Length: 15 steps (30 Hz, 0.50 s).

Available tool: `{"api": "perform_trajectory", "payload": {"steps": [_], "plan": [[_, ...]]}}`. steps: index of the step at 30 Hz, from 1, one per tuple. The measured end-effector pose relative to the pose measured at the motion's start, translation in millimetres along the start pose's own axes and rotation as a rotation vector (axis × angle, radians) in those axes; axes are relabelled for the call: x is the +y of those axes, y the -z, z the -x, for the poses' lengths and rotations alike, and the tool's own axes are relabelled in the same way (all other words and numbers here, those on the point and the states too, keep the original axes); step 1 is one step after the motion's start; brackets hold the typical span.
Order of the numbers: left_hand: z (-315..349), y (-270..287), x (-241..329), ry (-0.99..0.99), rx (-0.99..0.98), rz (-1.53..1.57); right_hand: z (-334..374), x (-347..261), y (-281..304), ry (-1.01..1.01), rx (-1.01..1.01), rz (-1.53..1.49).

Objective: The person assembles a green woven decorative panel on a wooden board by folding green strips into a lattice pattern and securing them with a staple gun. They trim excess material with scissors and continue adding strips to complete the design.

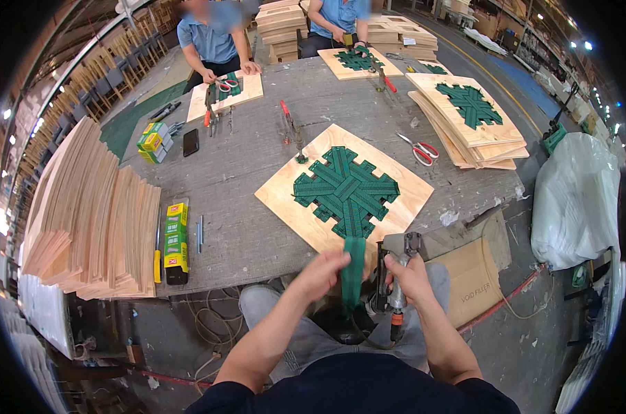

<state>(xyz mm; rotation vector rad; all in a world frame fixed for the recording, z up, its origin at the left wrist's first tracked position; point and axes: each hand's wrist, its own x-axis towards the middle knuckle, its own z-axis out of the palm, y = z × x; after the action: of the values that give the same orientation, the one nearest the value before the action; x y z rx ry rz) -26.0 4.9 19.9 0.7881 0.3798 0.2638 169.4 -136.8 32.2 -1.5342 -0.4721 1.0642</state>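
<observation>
A square plywood panel (278,192) lies cornerwise on the table before me, with green webbing (347,188) woven across its cut-out. From the panel's near corner a loose green webbing strap (354,276) hangs down over the table edge toward my lap. My left hand (321,276), slightly blurred, pinches this strap just below the corner. In my right hand (411,277) is a pneumatic staple gun (397,302), held upright close to the strap's right side, its air hose trailing below. The gun's nose is partly hidden by my fingers.
Plywood panels stand stacked at left (85,214); webbed panels (464,138) pile up at right. Red-handled scissors (423,150), staple boxes (177,234) and a phone (191,142) lie on the table (237,228). Two co-workers handle panels across from me. A hose loops on the floor.
</observation>
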Motion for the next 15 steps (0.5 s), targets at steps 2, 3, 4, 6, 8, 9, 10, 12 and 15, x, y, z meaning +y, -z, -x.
{"api": "perform_trajectory", "payload": {"steps": [2,3,4,6,8,9,10,12,15], "plan": [[-28.1,-3.5,35.9,-0.084,0.156,0.073,-0.5,-4.3,-9.8,0.003,-0.027,-0.003],[-41.5,6.9,47.6,-0.101,0.187,-0.014,-1.5,-9.5,-16.9,0.011,-0.051,0.002],[-55.0,21.9,56.1,-0.124,0.221,-0.100,-5.4,-13.0,-23.3,0.012,-0.063,0.026],[-84.6,37.9,67.2,-0.100,0.293,-0.219,-15.1,-13.7,-30.7,0.004,-0.068,0.072],[-101.7,44.3,63.3,-0.068,0.346,-0.279,-21.0,-16.1,-33.9,-0.010,-0.069,0.090],[-106.3,47.7,60.8,-0.057,0.370,-0.279,-24.1,-18.2,-36.6,-0.013,-0.078,0.107],[-111.1,48.9,57.0,-0.032,0.384,-0.277,-26.0,-18.9,-37.2,-0.024,-0.073,0.122],[-112.3,53.9,49.3,-0.036,0.381,-0.216,-29.3,-21.6,-39.7,-0.030,-0.071,0.141],[-111.8,56.5,42.9,-0.049,0.360,-0.186,-31.4,-23.5,-42.5,-0.037,-0.063,0.169]]}}
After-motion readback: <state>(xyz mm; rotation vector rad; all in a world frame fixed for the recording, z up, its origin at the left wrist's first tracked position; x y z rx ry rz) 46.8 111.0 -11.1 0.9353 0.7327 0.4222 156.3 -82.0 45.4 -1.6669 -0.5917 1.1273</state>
